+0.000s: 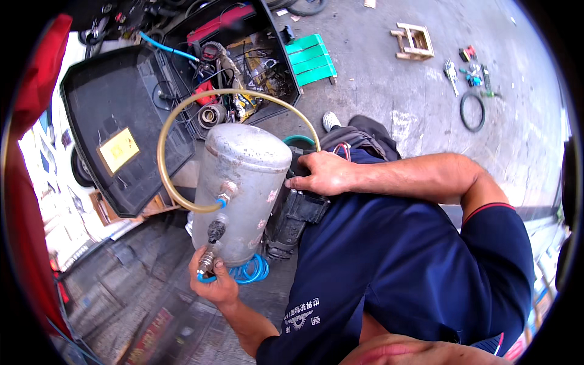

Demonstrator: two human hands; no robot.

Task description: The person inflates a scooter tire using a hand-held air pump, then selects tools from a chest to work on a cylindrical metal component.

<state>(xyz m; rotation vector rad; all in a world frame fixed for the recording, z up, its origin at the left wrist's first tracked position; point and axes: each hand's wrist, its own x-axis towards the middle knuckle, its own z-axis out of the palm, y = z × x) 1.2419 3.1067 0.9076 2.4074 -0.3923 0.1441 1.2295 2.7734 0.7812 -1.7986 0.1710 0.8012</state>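
A grey metal air tank stands tilted in front of me, with worn, scratched paint. My left hand pinches a metal hose coupler at the tank's lower left, just below a dark fitting. Blue coiled hose hangs behind that hand. My right hand is closed over the top of a black motor-like unit on the tank's right side; its fingertips are partly hidden. A yellowish hose arcs from a side fitting on the tank over to near my right hand.
An open black case full of tools and cables lies beyond the tank. Beside it is a green slatted panel. Farther right are a small wooden stool, a black rubber ring and scattered tools. Red fabric hangs at the left edge.
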